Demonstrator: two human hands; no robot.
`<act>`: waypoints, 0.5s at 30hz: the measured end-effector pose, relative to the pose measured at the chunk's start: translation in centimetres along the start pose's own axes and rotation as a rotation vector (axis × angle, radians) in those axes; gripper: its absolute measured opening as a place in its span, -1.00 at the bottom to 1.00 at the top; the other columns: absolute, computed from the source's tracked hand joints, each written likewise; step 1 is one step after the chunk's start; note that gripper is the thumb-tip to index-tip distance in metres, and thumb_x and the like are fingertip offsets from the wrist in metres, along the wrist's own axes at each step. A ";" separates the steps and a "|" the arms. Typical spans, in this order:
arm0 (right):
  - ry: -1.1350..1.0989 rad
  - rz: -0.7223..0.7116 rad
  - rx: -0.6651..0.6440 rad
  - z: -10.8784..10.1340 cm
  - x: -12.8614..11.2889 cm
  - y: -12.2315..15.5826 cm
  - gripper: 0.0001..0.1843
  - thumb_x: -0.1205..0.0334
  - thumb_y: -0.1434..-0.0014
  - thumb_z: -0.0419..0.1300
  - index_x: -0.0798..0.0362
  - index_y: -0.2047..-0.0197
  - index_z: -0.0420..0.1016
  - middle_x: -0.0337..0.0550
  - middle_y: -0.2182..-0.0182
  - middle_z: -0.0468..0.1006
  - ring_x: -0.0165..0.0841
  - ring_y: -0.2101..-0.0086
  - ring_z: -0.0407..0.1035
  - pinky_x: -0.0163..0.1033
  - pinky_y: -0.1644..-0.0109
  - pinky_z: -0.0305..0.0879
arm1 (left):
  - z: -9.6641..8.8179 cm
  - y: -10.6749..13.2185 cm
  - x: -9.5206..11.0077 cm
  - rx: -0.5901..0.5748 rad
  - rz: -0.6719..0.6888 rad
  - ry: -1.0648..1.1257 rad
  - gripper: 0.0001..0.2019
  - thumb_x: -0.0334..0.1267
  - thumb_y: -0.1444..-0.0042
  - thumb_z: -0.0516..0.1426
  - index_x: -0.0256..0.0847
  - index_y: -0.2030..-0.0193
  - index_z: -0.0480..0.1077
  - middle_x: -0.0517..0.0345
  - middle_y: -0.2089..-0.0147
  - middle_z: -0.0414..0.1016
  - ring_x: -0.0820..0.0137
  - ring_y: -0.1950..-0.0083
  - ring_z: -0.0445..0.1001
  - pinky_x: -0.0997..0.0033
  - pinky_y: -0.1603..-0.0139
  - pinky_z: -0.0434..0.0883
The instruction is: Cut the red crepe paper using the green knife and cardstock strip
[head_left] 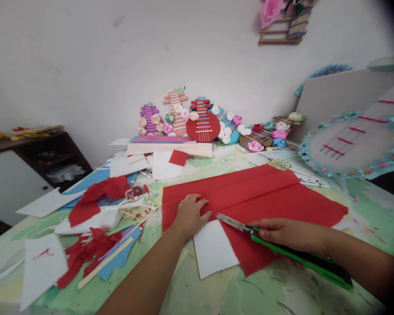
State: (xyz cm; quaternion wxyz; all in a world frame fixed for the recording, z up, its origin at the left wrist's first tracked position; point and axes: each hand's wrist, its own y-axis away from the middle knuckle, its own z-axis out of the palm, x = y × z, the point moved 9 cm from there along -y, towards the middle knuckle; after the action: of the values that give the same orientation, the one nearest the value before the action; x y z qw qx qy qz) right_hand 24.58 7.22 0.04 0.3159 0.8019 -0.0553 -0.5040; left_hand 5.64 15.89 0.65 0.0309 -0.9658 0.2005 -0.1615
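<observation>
A large sheet of red crepe paper (256, 192) lies across the middle of the table, with a fold line running along it. My left hand (192, 212) rests flat on its left part, fingers spread. In my right hand (287, 236) is a green and black utility knife (321, 264), its blade extended and pointing left. The blade tip lies over the red paper, just right of my left fingers and above the corner of a white foam board piece (215, 251). That piece sits partly under the red sheet.
Red scraps (98, 197) and white card pieces (42, 267) litter the left side. Scissors (277, 162) lie behind the red sheet. Several decorated lute-shaped crafts (203, 124) lean on the wall, and a large one (351, 135) stands at right. A cabinet (36, 170) is at left.
</observation>
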 end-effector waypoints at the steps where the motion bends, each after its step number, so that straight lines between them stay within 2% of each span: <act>1: 0.002 0.003 0.005 -0.1 0.0 0.0 -0.54 -0.03 0.02 0.16 -0.09 0.04 0.40 -0.33 0.70 0.31 -0.51 0.77 0.14 -0.39 0.74 0.08 | 0.0 0.0 0.0 -0.002 -0.002 0.001 -0.58 -0.01 -0.07 0.00 -0.11 -0.03 0.31 0.03 -0.14 0.20 0.14 -0.16 0.08 0.12 -0.12 0.04; 4: -0.032 0.015 0.019 -0.2 -0.1 0.0 -0.53 -0.03 0.04 0.17 -0.08 0.04 0.40 -0.31 0.70 0.33 -0.49 0.75 0.17 -0.42 0.76 0.02 | 0.0 0.0 0.0 -0.007 -0.006 0.005 -0.55 0.03 -0.06 -0.01 -0.12 -0.04 0.30 0.01 -0.14 0.19 0.12 -0.16 0.06 0.09 -0.11 0.04; 9: -0.024 -0.029 0.033 0.0 -0.7 -0.3 -0.63 0.01 0.01 0.16 -0.07 0.12 0.46 -0.28 0.66 0.35 -0.50 0.71 0.21 -0.45 0.74 0.02 | 0.1 -0.1 0.0 -0.008 -0.008 0.010 -0.54 0.03 -0.07 -0.03 -0.15 -0.04 0.30 0.01 -0.14 0.18 0.13 -0.16 0.07 0.11 -0.11 0.04; 13: -0.014 0.017 0.029 -0.1 0.0 -0.6 -0.57 -0.03 0.00 0.14 -0.08 0.06 0.41 -0.30 0.66 0.33 -0.49 0.73 0.19 -0.43 0.76 0.00 | 0.1 -0.1 -0.1 -0.014 -0.016 0.013 -0.54 0.03 -0.08 -0.04 -0.15 -0.05 0.29 0.02 -0.15 0.18 0.14 -0.17 0.06 0.12 -0.12 0.03; 15: -0.012 0.038 0.001 -0.2 0.3 -0.7 -0.55 -0.04 0.00 0.13 -0.09 0.03 0.38 -0.32 0.67 0.31 -0.50 0.74 0.18 -0.40 0.74 0.06 | 0.1 -0.1 -0.1 -0.018 -0.023 0.014 -0.54 0.03 -0.08 -0.05 -0.16 -0.05 0.29 0.01 -0.15 0.17 0.14 -0.17 0.05 0.12 -0.13 0.02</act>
State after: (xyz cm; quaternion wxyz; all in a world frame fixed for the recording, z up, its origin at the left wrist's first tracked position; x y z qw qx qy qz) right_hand 24.74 7.77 -0.58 0.3250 0.7979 -0.0727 -0.5025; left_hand 5.64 15.99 0.50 0.0187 -0.9671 0.1911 -0.1667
